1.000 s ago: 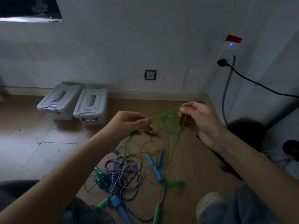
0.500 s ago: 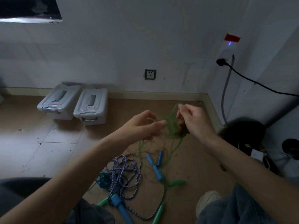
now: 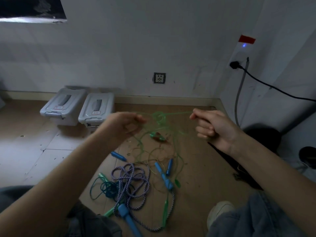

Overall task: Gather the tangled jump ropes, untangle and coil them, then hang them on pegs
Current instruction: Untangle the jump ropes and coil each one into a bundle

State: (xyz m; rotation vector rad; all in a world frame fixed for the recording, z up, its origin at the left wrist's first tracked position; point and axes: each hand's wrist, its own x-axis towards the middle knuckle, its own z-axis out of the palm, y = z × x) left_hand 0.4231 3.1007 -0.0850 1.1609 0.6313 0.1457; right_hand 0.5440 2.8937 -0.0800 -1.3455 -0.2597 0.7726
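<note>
Two grey lidded bins [image 3: 78,106] sit against the white wall at middle left, on brown floor [image 3: 196,168] littered with small specks. At centre the left hand [image 3: 124,124] and the right hand [image 3: 213,125] each pinch the thin green rope [image 3: 159,117], stretched between them with a knot in the middle. Below, at lower centre, the purple braided rope [image 3: 133,178] lies heaped beside blue handles [image 3: 164,173]. A wall corner closes the right; bare floor opens toward the left edge.
</note>
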